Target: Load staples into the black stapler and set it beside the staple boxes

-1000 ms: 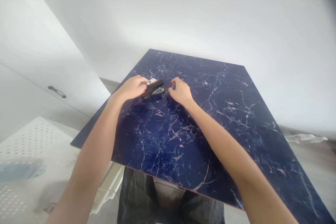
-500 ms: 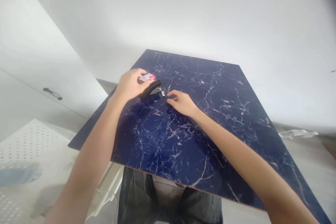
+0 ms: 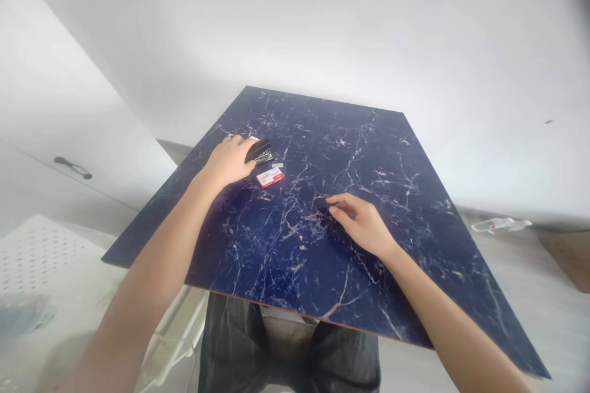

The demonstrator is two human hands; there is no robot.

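My left hand is closed around the rear of a black stapler, which lies toward the left of the blue marbled table. A white edge of something shows behind the stapler, mostly hidden. Just in front of it rests a small red and white box, with a small pale strip between the two. Nearer the table's middle, my right hand has thumb and forefinger close together in a pinch. A dark patch sits at those fingertips; whether it is a small thing or a shadow is unclear.
The dark blue table stands against a white wall, its front edge above my legs. On the left are a white cabinet with a dark handle and a perforated white surface. A clear plastic item lies beyond the right edge.
The red and white box, earlier under my left fingers behind the stapler, now seems to lie in front of it. My left hand has shifted onto the stapler; my right hand has drawn back rightward.
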